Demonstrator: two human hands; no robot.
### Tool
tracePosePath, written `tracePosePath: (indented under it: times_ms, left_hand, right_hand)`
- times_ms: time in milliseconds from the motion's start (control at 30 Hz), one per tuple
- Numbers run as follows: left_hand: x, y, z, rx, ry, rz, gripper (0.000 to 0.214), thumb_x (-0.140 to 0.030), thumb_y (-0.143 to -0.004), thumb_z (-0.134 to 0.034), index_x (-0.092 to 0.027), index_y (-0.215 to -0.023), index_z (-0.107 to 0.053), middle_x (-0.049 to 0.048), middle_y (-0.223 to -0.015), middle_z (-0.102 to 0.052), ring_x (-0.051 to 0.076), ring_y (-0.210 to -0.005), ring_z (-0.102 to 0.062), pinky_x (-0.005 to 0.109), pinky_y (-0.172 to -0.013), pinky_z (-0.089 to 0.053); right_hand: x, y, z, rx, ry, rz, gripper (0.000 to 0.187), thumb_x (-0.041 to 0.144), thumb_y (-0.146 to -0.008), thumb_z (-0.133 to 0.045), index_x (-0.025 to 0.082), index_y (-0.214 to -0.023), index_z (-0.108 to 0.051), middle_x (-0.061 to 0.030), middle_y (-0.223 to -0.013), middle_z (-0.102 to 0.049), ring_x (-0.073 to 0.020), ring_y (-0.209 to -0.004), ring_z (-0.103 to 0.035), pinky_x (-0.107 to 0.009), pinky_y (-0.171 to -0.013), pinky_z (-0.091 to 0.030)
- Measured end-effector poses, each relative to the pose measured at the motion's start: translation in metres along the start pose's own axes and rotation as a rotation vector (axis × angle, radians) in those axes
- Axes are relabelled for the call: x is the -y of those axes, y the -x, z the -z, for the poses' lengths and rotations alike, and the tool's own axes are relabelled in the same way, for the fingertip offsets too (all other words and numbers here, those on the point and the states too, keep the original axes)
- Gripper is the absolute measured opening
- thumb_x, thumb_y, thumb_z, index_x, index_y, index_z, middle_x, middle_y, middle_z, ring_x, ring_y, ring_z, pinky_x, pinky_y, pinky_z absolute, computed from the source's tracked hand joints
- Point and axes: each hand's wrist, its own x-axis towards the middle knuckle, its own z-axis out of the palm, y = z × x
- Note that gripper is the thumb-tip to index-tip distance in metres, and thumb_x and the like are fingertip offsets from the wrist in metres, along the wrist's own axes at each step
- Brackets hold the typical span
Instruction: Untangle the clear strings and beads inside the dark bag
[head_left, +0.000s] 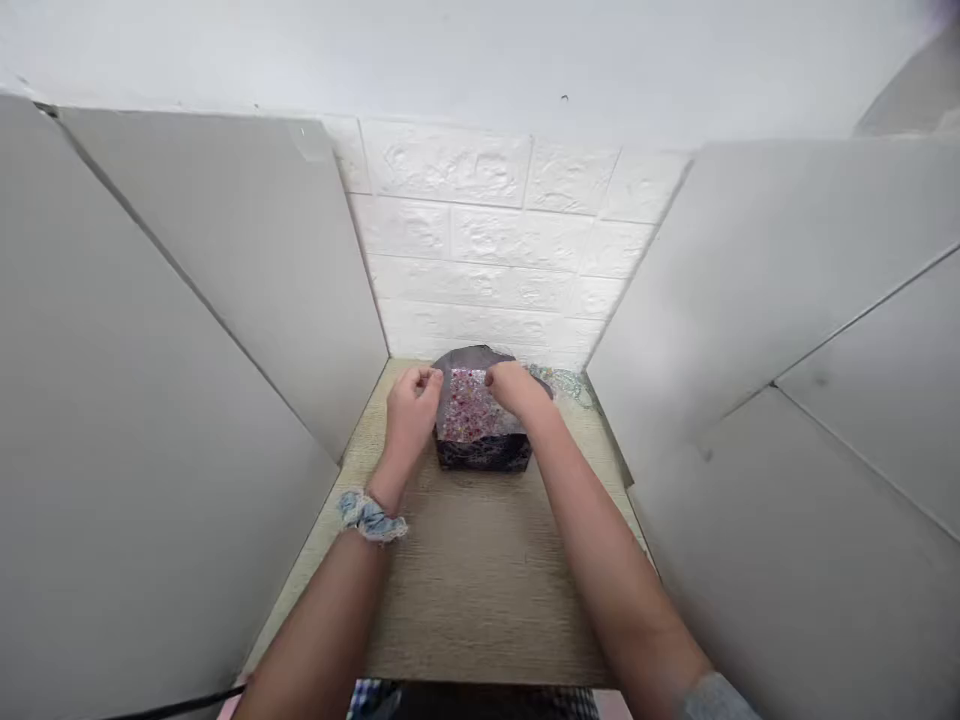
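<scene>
A small dark box [484, 454] with a grey lining [469, 357] stands at the far end of the table. Inside it lie many tiny pink, shiny bits [471, 408] that look like beads. My left hand [415, 398] is beside the box's left edge, thumb and fingers pinched together. Over the right part of the box, my right hand [516, 386] is closed with its fingertips pinched above the pink bits. Whatever either pinch holds is too small to see. A blue scrunchie [373, 517] circles my left wrist.
Behind the box on the right lies a heap of clear and pale green bead-like pieces [566, 382]. White panels [270, 230] close in the wooden table [480, 600] on both sides, and a white brick-pattern wall [491, 240] stands behind.
</scene>
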Motion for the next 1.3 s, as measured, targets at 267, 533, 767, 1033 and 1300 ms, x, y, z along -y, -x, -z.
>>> tracePosePath:
  times_ms: [267,533,767,1033,1300]
  left_hand:
    - [0.000,0.003,-0.007,0.035,-0.045,0.018,0.021,-0.032,-0.076,-0.042,-0.015,-0.068,-0.051,0.0011,-0.071,-0.054,0.013,-0.071,-0.048,0.024,-0.065,-0.035]
    - [0.001,0.005,-0.009,0.035,-0.051,-0.014,0.019,-0.030,-0.075,-0.044,-0.015,-0.069,-0.053,0.0023,-0.075,-0.056,0.014,-0.075,-0.049,0.025,-0.070,-0.035]
    - [-0.002,0.005,-0.009,0.037,0.037,0.016,0.018,-0.030,-0.075,-0.044,-0.014,-0.070,-0.053,0.0014,-0.072,-0.055,0.013,-0.072,-0.049,0.024,-0.068,-0.035]
    - [-0.001,0.005,-0.004,-0.091,0.159,0.087,0.019,-0.032,-0.077,-0.042,-0.015,-0.069,-0.049,-0.0008,-0.067,-0.050,0.011,-0.064,-0.044,0.022,-0.060,-0.033]
    - [0.000,0.004,-0.004,-0.135,0.202,0.084,0.020,-0.032,-0.078,-0.041,-0.016,-0.067,-0.045,-0.0015,-0.064,-0.045,0.010,-0.062,-0.041,0.021,-0.058,-0.032]
  right_hand:
    - [0.028,0.008,-0.007,0.064,-0.020,0.004,0.026,0.008,-0.076,-0.039,0.013,-0.089,-0.061,-0.0107,-0.092,-0.061,-0.0189,-0.084,-0.057,-0.023,-0.065,-0.041]
    - [0.041,0.019,-0.008,0.067,-0.034,0.057,0.029,0.005,-0.078,-0.035,0.012,-0.093,-0.058,-0.0115,-0.095,-0.060,-0.0177,-0.087,-0.056,-0.023,-0.068,-0.040]
    - [0.038,0.019,-0.011,0.089,-0.011,0.025,0.031,0.005,-0.076,-0.035,0.013,-0.093,-0.059,-0.0111,-0.095,-0.060,-0.0204,-0.088,-0.056,-0.025,-0.068,-0.042]
    - [0.024,0.016,-0.006,0.073,-0.012,-0.076,0.034,0.007,-0.076,-0.035,0.015,-0.101,-0.057,-0.0107,-0.102,-0.058,-0.0204,-0.091,-0.055,-0.026,-0.072,-0.041]
    - [0.022,0.007,-0.017,0.114,-0.159,0.079,0.034,0.006,-0.073,-0.041,0.021,-0.097,-0.060,-0.0048,-0.098,-0.060,-0.0155,-0.090,-0.055,-0.021,-0.072,-0.039]
